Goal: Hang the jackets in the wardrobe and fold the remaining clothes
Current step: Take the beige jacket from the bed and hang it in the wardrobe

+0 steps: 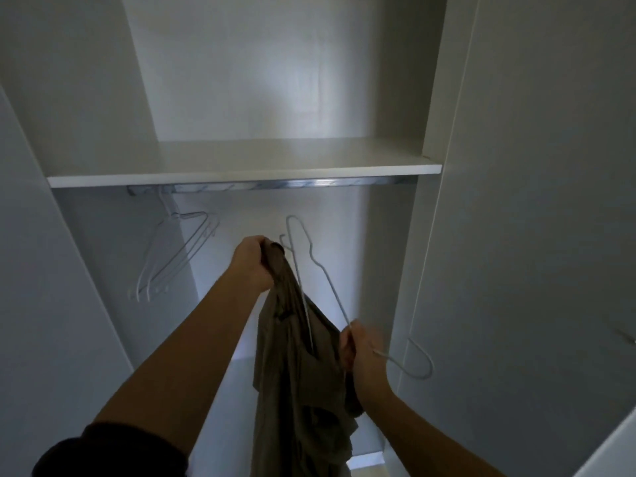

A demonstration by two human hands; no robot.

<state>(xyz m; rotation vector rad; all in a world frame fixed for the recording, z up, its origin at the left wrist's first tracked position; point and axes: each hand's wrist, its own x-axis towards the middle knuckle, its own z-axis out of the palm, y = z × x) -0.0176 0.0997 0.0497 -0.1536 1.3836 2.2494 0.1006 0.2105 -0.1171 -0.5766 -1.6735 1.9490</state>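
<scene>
Centrally, the jacket (296, 390) is gripped at its top by the left hand (253, 261) and hangs straight down. The hanger (333, 290), pinched by the right hand (361, 352), is slanted from upper centre to lower right, one arm entered into the cloth, well below the rail (275, 185).

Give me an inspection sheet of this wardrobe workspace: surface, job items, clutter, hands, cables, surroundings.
Surface: white shelf with a metal rail beneath it.
Job's things: brown garment hangs from the hands; white wire hanger partly inside it, not on the rail.
Clutter: spare hangers hang at the rail's left end.
Hands: left hand grips the garment's top; right hand holds the hanger near its hook.
Cables: nothing seen.
Surroundings: pale door panel at right; dim light.
</scene>
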